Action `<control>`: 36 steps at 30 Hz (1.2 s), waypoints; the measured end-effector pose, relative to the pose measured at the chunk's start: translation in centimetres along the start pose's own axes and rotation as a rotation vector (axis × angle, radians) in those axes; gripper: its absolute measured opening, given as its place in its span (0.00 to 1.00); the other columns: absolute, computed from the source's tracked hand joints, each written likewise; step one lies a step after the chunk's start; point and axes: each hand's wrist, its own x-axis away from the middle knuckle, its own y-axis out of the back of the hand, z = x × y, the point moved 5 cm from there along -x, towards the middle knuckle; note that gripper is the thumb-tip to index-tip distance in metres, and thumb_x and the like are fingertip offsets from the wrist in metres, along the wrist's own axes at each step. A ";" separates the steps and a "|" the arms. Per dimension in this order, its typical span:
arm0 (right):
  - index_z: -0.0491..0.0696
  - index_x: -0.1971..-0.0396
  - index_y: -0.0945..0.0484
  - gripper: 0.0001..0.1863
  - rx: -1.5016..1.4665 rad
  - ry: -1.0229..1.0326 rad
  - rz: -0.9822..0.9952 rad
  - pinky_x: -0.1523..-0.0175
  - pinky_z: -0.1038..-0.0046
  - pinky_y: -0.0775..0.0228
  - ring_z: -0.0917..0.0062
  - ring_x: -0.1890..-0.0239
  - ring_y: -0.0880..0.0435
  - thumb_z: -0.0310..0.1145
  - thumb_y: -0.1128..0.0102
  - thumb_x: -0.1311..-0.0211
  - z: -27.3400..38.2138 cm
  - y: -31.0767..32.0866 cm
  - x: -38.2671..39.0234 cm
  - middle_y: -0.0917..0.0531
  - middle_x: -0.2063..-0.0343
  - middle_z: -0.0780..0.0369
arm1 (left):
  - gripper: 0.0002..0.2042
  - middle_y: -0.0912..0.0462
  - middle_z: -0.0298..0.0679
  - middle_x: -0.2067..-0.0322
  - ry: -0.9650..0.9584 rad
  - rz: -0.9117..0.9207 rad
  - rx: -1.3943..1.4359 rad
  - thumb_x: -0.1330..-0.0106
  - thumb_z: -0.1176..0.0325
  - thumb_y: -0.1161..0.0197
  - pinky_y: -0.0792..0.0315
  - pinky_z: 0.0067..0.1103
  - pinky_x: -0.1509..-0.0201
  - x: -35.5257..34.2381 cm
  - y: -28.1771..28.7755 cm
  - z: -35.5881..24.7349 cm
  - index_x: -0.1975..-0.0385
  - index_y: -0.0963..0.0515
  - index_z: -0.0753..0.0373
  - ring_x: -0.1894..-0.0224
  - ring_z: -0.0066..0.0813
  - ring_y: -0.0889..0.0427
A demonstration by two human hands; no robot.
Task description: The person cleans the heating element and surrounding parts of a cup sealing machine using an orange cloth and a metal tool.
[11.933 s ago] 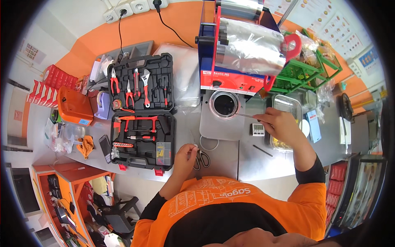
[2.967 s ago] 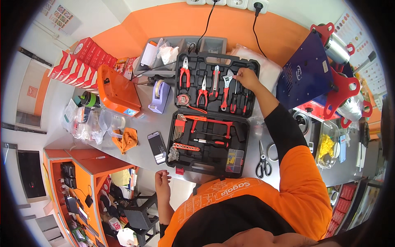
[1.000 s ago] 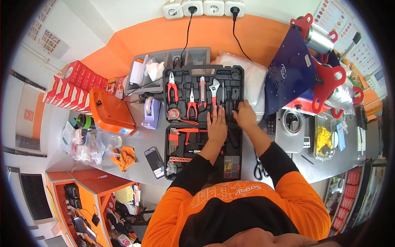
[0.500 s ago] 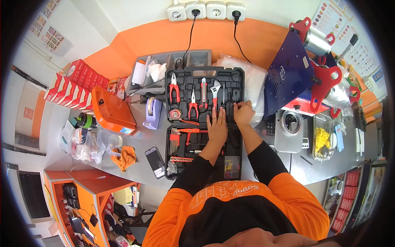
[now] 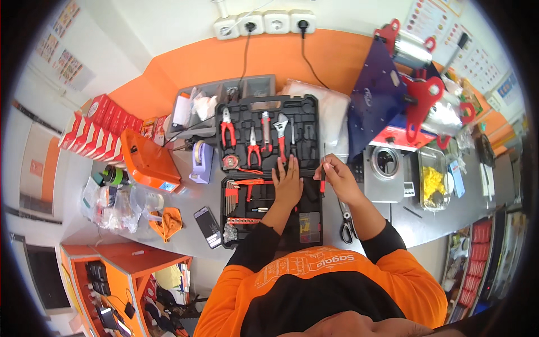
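Observation:
A black tool case (image 5: 306,112) lies opened out on the table before me. In its far half sit pliers (image 5: 227,130), long-nose pliers (image 5: 254,150), a utility knife (image 5: 266,132), an adjustable wrench (image 5: 282,132) and a tape measure (image 5: 230,162). My left hand (image 5: 288,185) rests with fingers spread across the case's hinge side, below the wrench. Just off the case's right edge, my right hand (image 5: 338,175) pinches a slim screwdriver (image 5: 323,184) with a red and black handle, its thin shaft pointing away from me. Hex keys (image 5: 231,196) fill part of the near half.
Scissors (image 5: 347,227) lie right of the case, a phone (image 5: 208,227) left of it. A purple tape dispenser (image 5: 201,163) and an orange device (image 5: 149,160) stand further left. Behind is a grey divided tray (image 5: 261,87). A blue and red machine (image 5: 376,95) stands at the right.
My right hand has drawn back and to the right from the case's far half, with the screwdriver now held. My left hand stays on the case. Scissors now show beside my right forearm.

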 end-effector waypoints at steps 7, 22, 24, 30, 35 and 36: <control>0.46 0.59 0.32 0.13 0.086 0.130 -0.019 0.61 0.77 0.25 0.78 0.68 0.18 0.41 0.54 0.20 3.2 5.0 7.7 0.26 0.66 0.64 | 0.38 0.52 0.39 0.22 -0.106 0.052 0.093 0.31 0.60 0.42 0.59 0.53 0.24 3.2 2.0 -8.2 0.24 0.48 0.63 0.21 0.58 0.59; 0.57 0.60 0.15 0.07 1.494 0.303 -0.254 0.62 0.66 0.26 0.64 0.69 0.16 0.35 0.37 0.35 10.6 24.8 14.5 0.16 0.71 0.63 | 0.31 0.49 0.60 0.26 0.142 0.002 0.588 0.28 0.68 0.49 0.55 0.44 0.22 6.5 -10.0 -16.9 0.27 0.47 0.73 0.23 0.66 0.56; 0.59 0.58 0.14 0.09 1.671 0.296 -0.113 0.60 0.64 0.26 0.67 0.66 0.16 0.35 0.38 0.38 10.6 26.4 13.5 0.17 0.72 0.66 | 0.31 0.49 0.59 0.26 0.089 -0.021 0.550 0.27 0.68 0.50 0.54 0.44 0.22 6.4 -9.9 -17.3 0.27 0.47 0.72 0.23 0.65 0.56; 0.61 0.57 0.14 0.16 1.904 0.344 0.255 0.66 0.70 0.23 0.75 0.63 0.15 0.32 0.39 0.46 10.7 27.1 10.6 0.20 0.69 0.69 | 0.31 0.47 0.57 0.26 -0.002 0.030 0.569 0.29 0.65 0.50 0.54 0.41 0.21 6.8 -9.4 -17.7 0.27 0.44 0.71 0.23 0.60 0.53; 0.58 0.57 0.14 0.17 1.914 0.532 0.444 0.69 0.72 0.25 0.77 0.68 0.18 0.31 0.40 0.48 11.5 26.3 9.1 0.24 0.72 0.69 | 0.33 0.45 0.54 0.26 0.042 0.076 0.596 0.31 0.64 0.48 0.52 0.41 0.21 6.5 -9.0 -18.0 0.27 0.43 0.69 0.23 0.57 0.50; 0.57 0.57 0.14 0.17 1.910 0.545 0.479 0.69 0.72 0.25 0.77 0.68 0.18 0.31 0.40 0.48 11.5 26.1 8.8 0.24 0.72 0.69 | 0.33 0.45 0.53 0.26 0.043 0.070 0.589 0.32 0.64 0.48 0.51 0.41 0.21 6.4 -9.0 -17.9 0.27 0.43 0.69 0.23 0.56 0.49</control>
